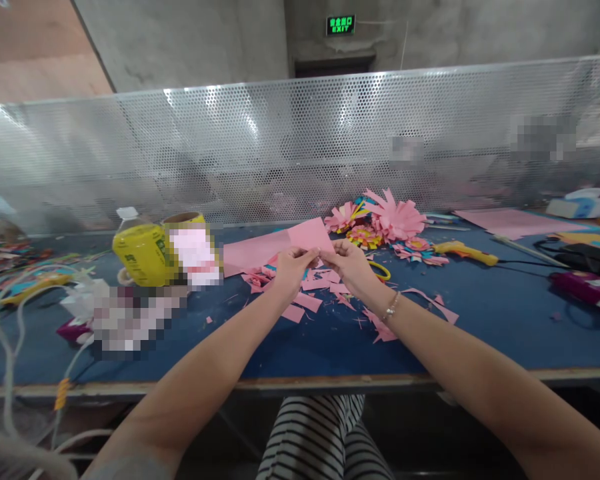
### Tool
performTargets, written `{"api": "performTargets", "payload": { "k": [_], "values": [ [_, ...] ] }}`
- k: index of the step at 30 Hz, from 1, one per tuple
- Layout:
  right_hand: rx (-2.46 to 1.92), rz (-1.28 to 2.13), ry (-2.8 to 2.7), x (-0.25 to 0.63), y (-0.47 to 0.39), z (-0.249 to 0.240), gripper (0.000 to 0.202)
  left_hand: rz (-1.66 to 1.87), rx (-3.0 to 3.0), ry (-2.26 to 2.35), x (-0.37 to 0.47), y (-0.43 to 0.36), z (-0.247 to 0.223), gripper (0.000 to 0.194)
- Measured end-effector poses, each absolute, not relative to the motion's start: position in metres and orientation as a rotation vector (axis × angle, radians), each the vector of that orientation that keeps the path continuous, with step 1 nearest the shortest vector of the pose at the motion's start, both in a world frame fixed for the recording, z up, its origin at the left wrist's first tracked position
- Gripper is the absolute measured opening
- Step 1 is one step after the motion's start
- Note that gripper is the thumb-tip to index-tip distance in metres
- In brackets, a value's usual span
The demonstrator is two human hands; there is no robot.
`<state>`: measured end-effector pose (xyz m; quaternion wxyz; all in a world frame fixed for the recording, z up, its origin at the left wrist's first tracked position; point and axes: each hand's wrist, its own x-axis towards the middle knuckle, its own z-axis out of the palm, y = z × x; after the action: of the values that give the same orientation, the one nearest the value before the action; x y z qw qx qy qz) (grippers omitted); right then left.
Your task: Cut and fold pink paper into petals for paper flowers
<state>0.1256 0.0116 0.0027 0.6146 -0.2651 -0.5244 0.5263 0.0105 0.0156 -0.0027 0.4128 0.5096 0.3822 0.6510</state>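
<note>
- Two hands meet over my blue-topped bench [480,320].
- Far left: yellow bottle [139,253], glossy and rounded, parked well clear of the work.
- Left hand [291,265] pinches the pink paper sheet's [310,235] lower edge, lifting it off the scraps [310,293].
- Right hand [349,261] pinches the same edge, keeping the thin, flat sheet taut.
- Right: fringed paper flowers [395,220], yellow glue gun [463,252] beside them.

Two hands, the left hand [291,267] and the right hand [351,264], one pink paper sheet [310,235], one yellow bottle [141,250], one glue gun [464,252], and many pink scraps [330,293].
</note>
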Motion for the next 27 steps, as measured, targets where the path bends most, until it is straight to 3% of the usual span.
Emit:
{"api": "performTargets", "payload": {
  "k": [17,27],
  "values": [
    [-0.569,1.38,-1.198,0.126,0.012,0.001,0.023,1.637,1.178,0.92,0.006,0.016,0.004,0.023],
    [-0.673,0.995,-1.296,0.134,0.026,-0.006,0.028,1.545,1.308,0.948,0.009,0.014,0.0,0.029]
  ]
}}
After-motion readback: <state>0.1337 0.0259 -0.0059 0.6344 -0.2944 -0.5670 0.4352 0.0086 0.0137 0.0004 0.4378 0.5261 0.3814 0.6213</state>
